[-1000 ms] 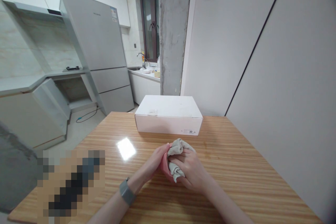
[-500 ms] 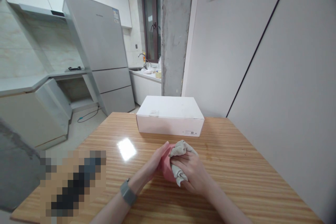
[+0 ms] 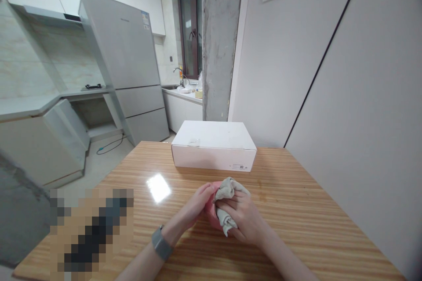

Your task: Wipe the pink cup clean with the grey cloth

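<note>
Cloth (image 3: 226, 189) is gripped at three o'clock by right hand (image 3: 246, 217); bowl (image 3: 212, 216), clasped at nine by left hand (image 3: 197, 202), should be held steady.

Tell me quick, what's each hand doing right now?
Left hand: holding a pink bowl-like container by its side.
Right hand: holding a light gray cloth against the container.

Bright, even, cool light fills the room. Left of the hands (image 3: 245, 219), a hard white glare (image 3: 158, 188) sits on the glossy worktop (image 3: 303, 215); soft shadow lies beneath them. Farther left, coarse pixelation (image 3: 92, 230) masks a patch. Wide-angle distortion tilts the refrigerator (image 3: 121, 48) beyond; the far-right corners darken.
</note>
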{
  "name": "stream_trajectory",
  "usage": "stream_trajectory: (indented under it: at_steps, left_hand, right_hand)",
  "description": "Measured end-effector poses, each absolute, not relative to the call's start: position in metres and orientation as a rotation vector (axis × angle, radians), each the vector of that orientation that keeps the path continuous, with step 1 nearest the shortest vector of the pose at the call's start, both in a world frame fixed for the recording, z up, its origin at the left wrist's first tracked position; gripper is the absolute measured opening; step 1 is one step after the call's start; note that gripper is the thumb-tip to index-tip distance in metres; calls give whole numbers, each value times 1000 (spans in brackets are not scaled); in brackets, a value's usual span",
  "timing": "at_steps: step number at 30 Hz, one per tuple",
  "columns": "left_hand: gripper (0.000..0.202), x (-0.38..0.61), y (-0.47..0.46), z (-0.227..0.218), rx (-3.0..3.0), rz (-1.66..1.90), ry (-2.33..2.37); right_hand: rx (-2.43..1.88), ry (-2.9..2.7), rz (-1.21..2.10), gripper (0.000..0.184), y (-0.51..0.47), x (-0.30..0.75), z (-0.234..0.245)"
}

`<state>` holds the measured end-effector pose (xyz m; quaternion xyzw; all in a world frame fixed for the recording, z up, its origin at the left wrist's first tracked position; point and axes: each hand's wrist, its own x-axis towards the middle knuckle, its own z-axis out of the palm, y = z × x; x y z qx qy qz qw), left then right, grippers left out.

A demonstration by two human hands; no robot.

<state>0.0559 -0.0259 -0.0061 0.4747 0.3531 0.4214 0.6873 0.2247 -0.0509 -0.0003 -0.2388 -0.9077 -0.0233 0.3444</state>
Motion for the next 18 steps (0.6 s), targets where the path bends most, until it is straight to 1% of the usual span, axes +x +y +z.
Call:
stream_trajectory:
  at_steps: [3,7,11,14,16,18]
  left_hand:
    - [33,56,-26,-11,966,914,749]
    - [47,55,-27,-8,970,826,729]
    - [42,53,-28,2,1189,938,904]
    - [41,56,-30,1,1194,990,912]
    - [43,59,-31,-3,1125,1009,911]
    - [51,63,-33,-8,1018,987,872]
  right_hand:
    - [-626,-2354,-90,41,-51,226,0]
    - [-623,-2383,-44,47,-51,226,-4]
    - [-644,-2413,17,53,-50,224,-7]
    - [-666,-2400,5,54,-49,225,-5]
    - [-696,-2371,-40,52,-48,227,-2]
    - [-722,-2349,-99,49,-46,229,2]
